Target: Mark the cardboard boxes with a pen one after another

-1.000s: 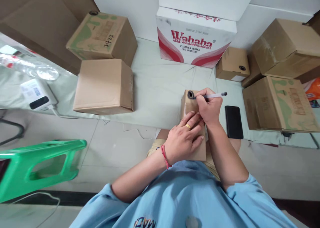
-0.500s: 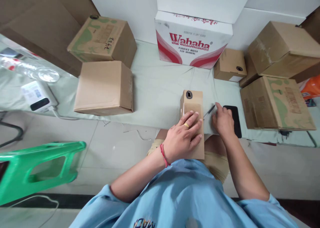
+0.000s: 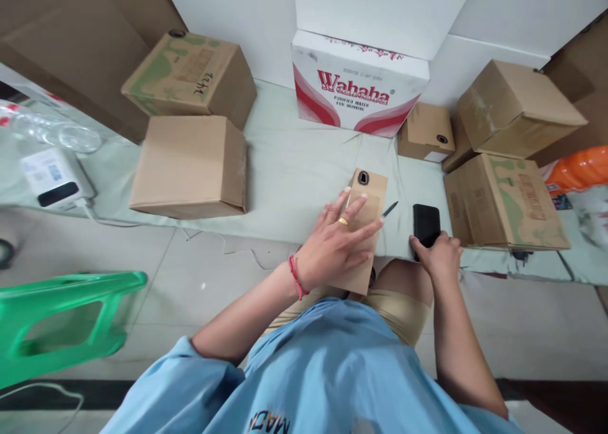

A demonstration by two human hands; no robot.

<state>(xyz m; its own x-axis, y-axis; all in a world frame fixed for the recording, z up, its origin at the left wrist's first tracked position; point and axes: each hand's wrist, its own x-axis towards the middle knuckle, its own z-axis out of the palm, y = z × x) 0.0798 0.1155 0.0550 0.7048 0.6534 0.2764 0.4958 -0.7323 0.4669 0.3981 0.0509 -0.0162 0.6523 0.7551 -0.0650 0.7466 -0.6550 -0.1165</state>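
Observation:
A narrow brown cardboard box [image 3: 375, 190] lies at the front edge of the covered table, its near end over my lap. My left hand [image 3: 339, 237] lies across its top with fingers spread, hiding much of its middle. Just right of the box is a dark pen-like tool [image 3: 390, 208], partly hidden by the box and my fingers. Further right, my right hand [image 3: 439, 253] has its thumb and fingers at either side of the near end of a black smartphone [image 3: 426, 222], which rests on the table.
Cardboard boxes stand at the left [image 3: 185, 161] and right [image 3: 503, 199]. At the back is a white and red Wahaha carton [image 3: 358, 89] beside a small brown box [image 3: 427, 130]. A white device [image 3: 57, 179] with a cable sits far left, above a green plastic stool [image 3: 71, 320].
My right hand has moved from beside the pen-like tool down to the phone's near end and taken hold of it. The narrow box has turned slightly, and my left fingers have spread wider.

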